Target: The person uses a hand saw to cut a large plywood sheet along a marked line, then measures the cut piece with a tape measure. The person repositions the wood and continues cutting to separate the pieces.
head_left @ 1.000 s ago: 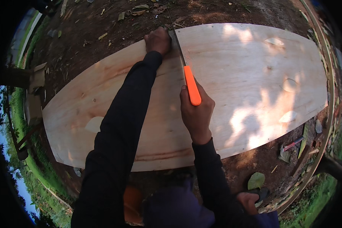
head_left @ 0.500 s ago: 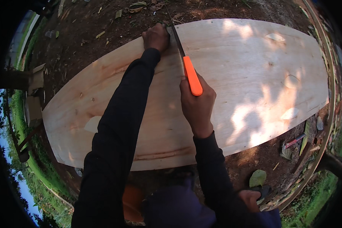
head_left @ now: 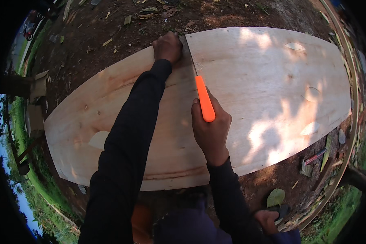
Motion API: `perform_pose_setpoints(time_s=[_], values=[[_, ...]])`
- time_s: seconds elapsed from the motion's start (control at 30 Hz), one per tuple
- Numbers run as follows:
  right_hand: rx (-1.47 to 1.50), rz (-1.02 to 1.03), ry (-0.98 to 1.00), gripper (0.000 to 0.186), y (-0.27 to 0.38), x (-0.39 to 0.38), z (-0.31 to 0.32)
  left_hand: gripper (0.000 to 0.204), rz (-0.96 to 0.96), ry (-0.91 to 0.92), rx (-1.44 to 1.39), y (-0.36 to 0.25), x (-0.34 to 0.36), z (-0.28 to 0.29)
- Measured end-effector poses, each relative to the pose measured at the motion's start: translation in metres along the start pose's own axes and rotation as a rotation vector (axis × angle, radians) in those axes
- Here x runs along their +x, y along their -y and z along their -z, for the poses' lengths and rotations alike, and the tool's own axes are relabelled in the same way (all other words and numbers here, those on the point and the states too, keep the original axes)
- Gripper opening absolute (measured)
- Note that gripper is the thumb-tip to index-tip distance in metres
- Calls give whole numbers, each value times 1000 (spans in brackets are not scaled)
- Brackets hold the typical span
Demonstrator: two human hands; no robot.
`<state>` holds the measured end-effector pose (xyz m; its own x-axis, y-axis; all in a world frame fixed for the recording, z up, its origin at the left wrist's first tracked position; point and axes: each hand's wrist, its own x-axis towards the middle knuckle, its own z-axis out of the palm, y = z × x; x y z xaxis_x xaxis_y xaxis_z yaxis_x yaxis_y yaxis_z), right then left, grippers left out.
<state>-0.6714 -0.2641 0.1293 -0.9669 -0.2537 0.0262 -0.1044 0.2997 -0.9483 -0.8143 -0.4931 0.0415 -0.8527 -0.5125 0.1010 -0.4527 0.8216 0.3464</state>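
Observation:
A large pale plywood sheet (head_left: 272, 77) with tapered, curved ends lies on the dirt, with several small pale leaf-shaped patches on it. My right hand (head_left: 211, 130) grips the orange handle (head_left: 204, 97) of a saw whose thin dark blade (head_left: 191, 53) crosses the far edge at the middle of the sheet. My left hand (head_left: 167, 48) is closed over that far edge, just left of the blade, its fingertips hidden behind the knuckles. Fine pale dust shows beside the blade.
Brown cardboard (head_left: 37, 120) and dark metal bars (head_left: 24, 156) are at the left, with grass (head_left: 44, 183) beyond. A red tool (head_left: 313, 157), fallen leaves (head_left: 275, 197) and a long curved wooden strip (head_left: 351, 130) lie at the right. My foot (head_left: 266, 219) shows at lower right.
The saw and my right hand moved forward, then back toward me to their present place. My left hand stays at the edge; the whole view has shifted slightly.

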Motion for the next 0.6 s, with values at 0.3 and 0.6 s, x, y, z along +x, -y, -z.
perform_pose_setpoints(time_s=[0.3,0.6], values=[[-43,11,-12,51,-3,-84,41,39,7,-26,-33,-9,4,-3],[-20,83,-63,53,-8,-66,26,41,7,-18,-7,1,10,-7]])
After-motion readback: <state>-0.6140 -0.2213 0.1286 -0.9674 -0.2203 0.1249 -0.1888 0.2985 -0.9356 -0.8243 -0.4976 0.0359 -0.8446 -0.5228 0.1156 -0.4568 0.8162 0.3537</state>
